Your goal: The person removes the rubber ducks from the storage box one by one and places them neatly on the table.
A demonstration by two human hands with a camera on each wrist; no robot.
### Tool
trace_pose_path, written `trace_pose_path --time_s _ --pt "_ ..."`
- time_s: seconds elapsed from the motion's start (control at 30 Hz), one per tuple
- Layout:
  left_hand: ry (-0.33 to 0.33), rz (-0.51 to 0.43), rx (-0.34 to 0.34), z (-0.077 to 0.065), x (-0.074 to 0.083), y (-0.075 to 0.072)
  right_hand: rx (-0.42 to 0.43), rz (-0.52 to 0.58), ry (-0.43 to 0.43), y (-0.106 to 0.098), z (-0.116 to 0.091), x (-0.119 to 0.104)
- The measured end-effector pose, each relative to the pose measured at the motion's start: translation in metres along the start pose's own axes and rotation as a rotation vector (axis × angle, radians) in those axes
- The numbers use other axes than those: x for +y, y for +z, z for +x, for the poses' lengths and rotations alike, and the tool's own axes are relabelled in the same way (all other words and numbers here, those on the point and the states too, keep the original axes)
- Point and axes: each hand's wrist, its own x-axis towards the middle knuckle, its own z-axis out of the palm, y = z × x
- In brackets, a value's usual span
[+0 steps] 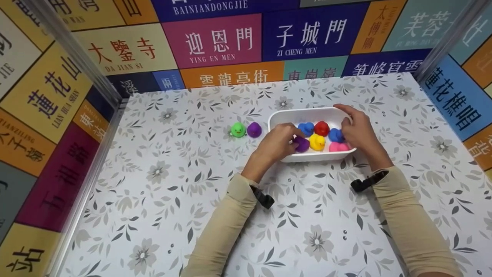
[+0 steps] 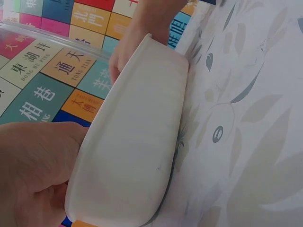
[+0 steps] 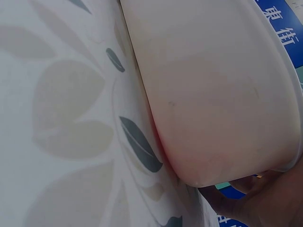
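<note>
A white tub (image 1: pixel 319 156) stands on the table, holding several small rubber ducks. My left hand (image 1: pixel 277 142) reaches over its left end, thumb and fingers curled at a purple duck (image 1: pixel 301 144) inside. Seen from the left wrist, the tub's outer wall (image 2: pixel 132 127) hides the fingertips of the left hand (image 2: pixel 38 165). My right hand (image 1: pixel 359 129) grips the tub's right end, with one finger at the far corner and the thumb over the rim beside a blue duck (image 1: pixel 335 135). The right wrist view shows fingers of the right hand (image 3: pixel 260 198) against that end.
Also in the tub are a yellow duck (image 1: pixel 317 142), a red duck (image 1: pixel 321 128), another blue duck (image 1: pixel 306 128) and pink ones (image 1: pixel 339 147). Left of it, a green duck (image 1: pixel 238 130) and a purple duck (image 1: pixel 254 130) sit on the floral tablecloth (image 1: pixel 161 215). Patterned panels (image 1: pixel 215 42) border the table.
</note>
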Motion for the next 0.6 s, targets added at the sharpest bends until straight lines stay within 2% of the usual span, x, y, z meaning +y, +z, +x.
trace_pose_path --time_s 0.17,0.3,0.5,0.6 --pt "-0.023 0.044 0.012 -0.0013 -0.0007 0.0013 0.007 0.0 -0.01 0.0 -0.0009 0.0002" --pt "-0.002 0.057 0.043 -0.0034 -0.0023 0.0017 0.007 0.009 -0.004 0.0009 -0.0013 -0.0001" --pt "0.056 0.039 0.145 -0.0071 -0.0051 0.0026 0.005 0.015 0.003 0.0008 -0.0005 0.0002" --pt "0.071 -0.004 0.197 -0.0087 -0.0062 0.0035 0.004 0.017 0.004 0.0003 -0.0006 0.0"
